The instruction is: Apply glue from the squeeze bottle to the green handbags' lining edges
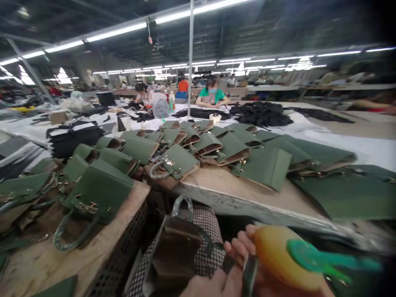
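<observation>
A handbag [176, 247] with a dark brown side toward me rests on my lap, over houndstooth-checked cloth [213, 218]. One of its green loop handles [182, 202] stands up at the far side. At the bottom edge my left hand [213, 284] is closed at a dark strap [250, 274]. My right hand [241, 245] has curled fingers beside the strap and against a yellow bottle [278, 251] with a green top [309, 253]. The bottle lies across that hand, blurred, its green end pointing right. It covers much of the right hand.
Many green handbags [182, 161] cover the worktable [216, 194] ahead. Others, one a larger green handbag [99, 189], lie on a wooden board [114, 231] over a black crate [123, 243] at left. Black stacks [74, 138] and a seated co-worker [213, 95] are farther back.
</observation>
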A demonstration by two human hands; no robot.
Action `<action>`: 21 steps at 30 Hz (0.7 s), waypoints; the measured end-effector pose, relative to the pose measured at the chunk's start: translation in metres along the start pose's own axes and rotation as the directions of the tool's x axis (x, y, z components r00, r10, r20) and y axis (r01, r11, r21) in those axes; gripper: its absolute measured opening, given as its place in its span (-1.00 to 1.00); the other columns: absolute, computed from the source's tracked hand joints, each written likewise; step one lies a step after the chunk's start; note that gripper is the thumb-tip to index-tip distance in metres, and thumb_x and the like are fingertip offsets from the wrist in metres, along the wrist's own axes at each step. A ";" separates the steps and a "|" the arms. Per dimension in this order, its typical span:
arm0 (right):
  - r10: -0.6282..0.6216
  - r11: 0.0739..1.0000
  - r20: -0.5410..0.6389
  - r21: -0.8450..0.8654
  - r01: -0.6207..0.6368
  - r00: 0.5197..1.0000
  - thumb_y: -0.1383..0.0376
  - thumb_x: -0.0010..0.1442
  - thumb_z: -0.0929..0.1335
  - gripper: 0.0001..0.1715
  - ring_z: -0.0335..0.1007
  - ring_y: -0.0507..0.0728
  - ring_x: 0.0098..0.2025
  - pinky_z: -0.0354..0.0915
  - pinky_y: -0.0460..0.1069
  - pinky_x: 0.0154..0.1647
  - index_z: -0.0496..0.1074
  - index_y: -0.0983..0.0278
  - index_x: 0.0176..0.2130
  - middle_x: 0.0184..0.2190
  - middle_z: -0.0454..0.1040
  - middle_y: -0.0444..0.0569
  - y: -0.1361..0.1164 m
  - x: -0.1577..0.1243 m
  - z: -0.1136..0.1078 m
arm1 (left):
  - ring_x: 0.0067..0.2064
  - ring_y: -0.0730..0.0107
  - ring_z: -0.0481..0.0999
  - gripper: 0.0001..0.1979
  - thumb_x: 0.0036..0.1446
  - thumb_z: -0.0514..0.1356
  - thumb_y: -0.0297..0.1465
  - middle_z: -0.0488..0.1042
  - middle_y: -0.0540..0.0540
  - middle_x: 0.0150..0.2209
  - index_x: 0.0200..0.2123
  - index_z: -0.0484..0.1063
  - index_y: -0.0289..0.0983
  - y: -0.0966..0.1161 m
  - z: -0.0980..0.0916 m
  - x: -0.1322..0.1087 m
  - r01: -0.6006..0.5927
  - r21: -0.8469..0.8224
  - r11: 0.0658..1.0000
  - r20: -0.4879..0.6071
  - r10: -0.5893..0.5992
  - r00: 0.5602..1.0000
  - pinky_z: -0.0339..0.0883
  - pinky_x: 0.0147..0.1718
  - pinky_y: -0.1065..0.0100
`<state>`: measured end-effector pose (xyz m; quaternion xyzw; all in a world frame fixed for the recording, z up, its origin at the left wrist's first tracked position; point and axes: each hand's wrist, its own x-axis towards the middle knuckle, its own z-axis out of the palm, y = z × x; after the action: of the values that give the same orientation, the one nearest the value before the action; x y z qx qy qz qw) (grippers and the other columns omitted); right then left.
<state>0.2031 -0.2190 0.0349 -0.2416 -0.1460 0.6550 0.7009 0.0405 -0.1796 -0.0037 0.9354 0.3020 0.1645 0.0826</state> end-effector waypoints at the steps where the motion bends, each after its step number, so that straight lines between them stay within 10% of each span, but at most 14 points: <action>1: 0.013 0.999 -0.008 0.042 -0.012 1.000 0.02 0.16 0.52 -0.47 0.38 0.13 -0.38 0.55 0.09 -0.34 0.55 0.24 0.03 -0.22 0.41 0.05 -0.008 -0.002 -0.002 | -0.65 0.27 0.47 -0.73 0.30 0.21 -0.27 0.59 -0.11 -0.50 0.01 0.48 -0.25 0.000 -0.010 0.002 0.005 -0.176 0.984 0.202 0.031 0.979 0.07 -0.79 0.36; 3: 0.036 0.985 0.029 0.167 -0.040 0.999 0.17 0.21 0.50 -0.54 0.19 -0.02 -0.50 0.39 -0.14 -0.52 0.51 0.39 0.02 -0.30 0.28 -0.05 -0.021 0.000 -0.007 | -0.55 0.41 0.56 -0.78 0.33 0.22 -0.28 0.64 0.00 -0.38 0.02 0.41 -0.14 -0.015 -0.040 0.008 -0.038 -0.592 0.805 0.420 0.348 0.838 0.21 -0.69 0.49; 5: 0.028 0.976 0.086 0.214 -0.046 0.996 0.24 0.20 0.51 -0.54 0.07 -0.08 -0.53 0.27 -0.22 -0.57 0.48 0.47 0.00 -0.33 0.20 -0.11 -0.029 0.005 -0.013 | -0.45 0.47 0.60 -0.80 0.50 -0.03 -0.35 0.63 0.02 -0.31 0.08 0.30 -0.17 -0.041 -0.066 0.014 0.102 -0.671 0.735 0.413 0.256 0.874 0.39 -0.50 0.49; 7: 0.049 0.982 0.137 0.172 -0.072 0.989 0.23 0.22 0.50 -0.53 -0.03 -0.11 -0.54 0.20 -0.24 -0.59 0.47 0.51 0.00 -0.32 0.19 -0.12 -0.033 0.013 -0.019 | -0.29 0.36 0.63 -0.82 0.47 -0.02 -0.46 0.62 -0.06 -0.24 -0.05 0.36 -0.22 -0.068 -0.074 0.020 -0.021 -0.461 0.887 0.322 0.189 0.928 0.47 -0.32 0.37; 13: 0.120 0.986 0.240 0.086 -0.145 0.963 0.13 0.30 0.44 -0.56 -0.19 -0.13 -0.57 0.02 -0.27 -0.65 0.46 0.48 -0.06 -0.33 0.20 -0.12 -0.028 0.033 -0.020 | -0.37 0.08 0.59 -0.91 0.13 0.28 -0.59 0.61 -0.21 -0.38 -0.31 0.54 -0.31 -0.101 -0.025 0.023 -0.427 0.208 0.880 0.607 0.226 0.762 0.35 -0.42 0.14; 17: 0.135 0.984 0.249 0.078 -0.158 0.959 0.14 0.30 0.43 -0.61 -0.22 -0.13 -0.57 -0.02 -0.27 -0.66 0.44 0.45 -0.09 -0.34 0.18 -0.14 -0.023 0.041 -0.016 | -0.36 0.06 0.59 -0.89 -0.05 0.43 -0.46 0.61 -0.18 -0.44 -0.43 0.55 -0.22 -0.107 -0.008 0.025 -0.531 0.039 0.846 0.739 0.333 0.586 0.26 -0.46 0.15; 21: 0.141 0.982 0.259 0.088 -0.169 0.955 0.14 0.28 0.44 -0.60 -0.21 -0.13 -0.57 -0.06 -0.26 -0.65 0.43 0.43 -0.08 -0.34 0.18 -0.14 -0.019 0.045 -0.016 | -0.04 0.00 0.60 -0.57 0.00 0.43 -0.40 0.61 -0.17 0.00 -0.02 0.54 -0.08 -0.119 0.002 0.031 -0.587 -0.239 0.774 0.651 0.576 0.495 0.31 -0.38 0.15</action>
<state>0.2321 -0.1774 0.0265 -0.1285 -0.1783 0.7405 0.6351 0.0005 -0.0656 -0.0276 0.9723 -0.0829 -0.1815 0.1221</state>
